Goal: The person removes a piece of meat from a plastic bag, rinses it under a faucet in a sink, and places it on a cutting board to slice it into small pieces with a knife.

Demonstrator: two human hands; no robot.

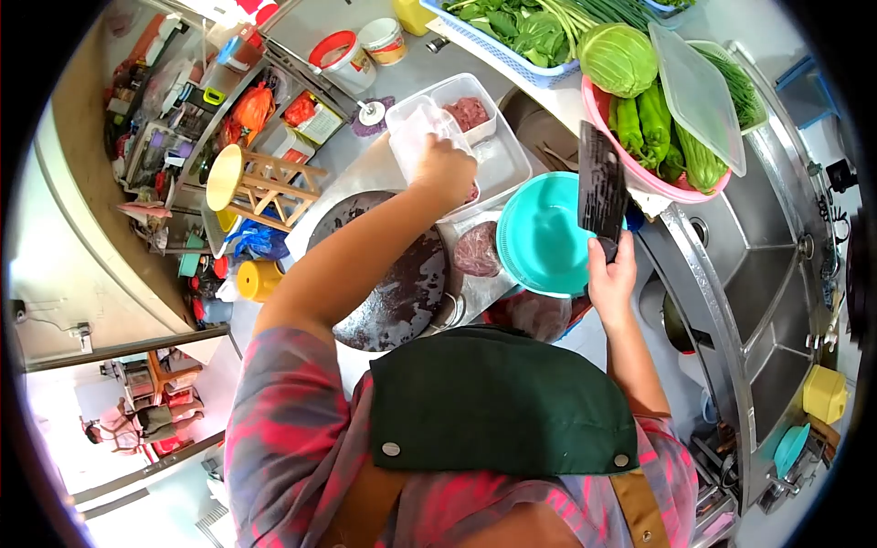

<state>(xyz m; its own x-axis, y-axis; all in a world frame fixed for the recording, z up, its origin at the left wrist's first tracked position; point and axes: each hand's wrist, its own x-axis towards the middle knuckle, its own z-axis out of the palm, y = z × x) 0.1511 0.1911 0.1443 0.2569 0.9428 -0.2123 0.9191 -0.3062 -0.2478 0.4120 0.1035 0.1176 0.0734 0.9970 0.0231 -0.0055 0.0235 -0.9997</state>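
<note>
My left hand (444, 172) reaches forward, fingers closed on a translucent white plastic piece (413, 137), a lid or a bag. It hangs over the left side of a clear plastic tub (507, 164). Inside that tub, a smaller container holds raw red meat (468, 113). My right hand (612, 274) grips a cleaver (601, 183) by its handle, the dark, wet-looking blade pointing up and away from me. Just left of the cleaver stands a turquoise basin (545, 233). Between basin and round chopping block (393, 283) lies a bag of meat (477, 249).
A pink basin (699, 194) of cabbage and green peppers stands at right, beside a blue basket (548, 75) of leafy greens. Steel sinks (772, 283) line the far right. A wooden stool (226, 178) and shelves are at left. Another person (146, 422) shows in the distance.
</note>
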